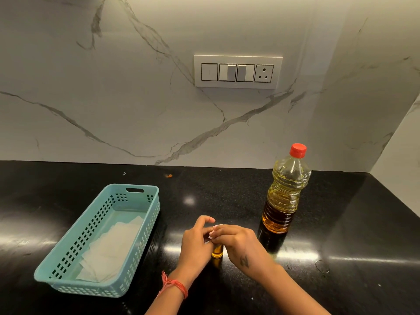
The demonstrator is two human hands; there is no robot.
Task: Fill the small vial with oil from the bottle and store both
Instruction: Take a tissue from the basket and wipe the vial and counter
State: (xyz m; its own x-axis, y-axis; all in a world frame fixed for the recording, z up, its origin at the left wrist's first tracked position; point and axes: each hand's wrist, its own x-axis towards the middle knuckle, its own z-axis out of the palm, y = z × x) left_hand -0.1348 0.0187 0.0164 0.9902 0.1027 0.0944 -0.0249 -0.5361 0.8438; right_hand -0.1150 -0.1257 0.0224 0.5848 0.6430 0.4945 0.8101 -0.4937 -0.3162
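Black polished counter under us: our left hand [195, 241] and right hand [236, 241] pinch the vial [217, 251] between them (likely slick and fragile, so grip low). Capped bottle [284, 198] stands beyond our right hand; basket [138, 189] sits left.

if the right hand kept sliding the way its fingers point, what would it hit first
Its fingers point left across the vial top, so the right hand would most likely meet the left hand first; they already look in contact.
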